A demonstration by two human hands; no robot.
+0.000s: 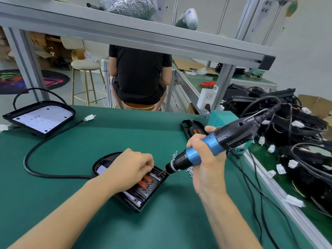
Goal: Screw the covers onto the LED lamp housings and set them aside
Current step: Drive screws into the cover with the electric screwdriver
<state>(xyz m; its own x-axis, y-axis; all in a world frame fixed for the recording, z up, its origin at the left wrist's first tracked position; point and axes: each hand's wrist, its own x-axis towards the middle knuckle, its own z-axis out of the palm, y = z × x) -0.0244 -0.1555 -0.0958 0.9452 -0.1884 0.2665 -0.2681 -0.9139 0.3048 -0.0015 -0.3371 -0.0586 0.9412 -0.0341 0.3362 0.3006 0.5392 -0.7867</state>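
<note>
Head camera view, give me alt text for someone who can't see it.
A right hand grips a blue electric screwdriver, its bit at a black lamp housing that the left hand steadies on a green mat. Loose screws lie nearby.

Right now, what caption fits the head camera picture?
Right hand drives electric screwdriver into lamp housing steadied by left hand.
</note>
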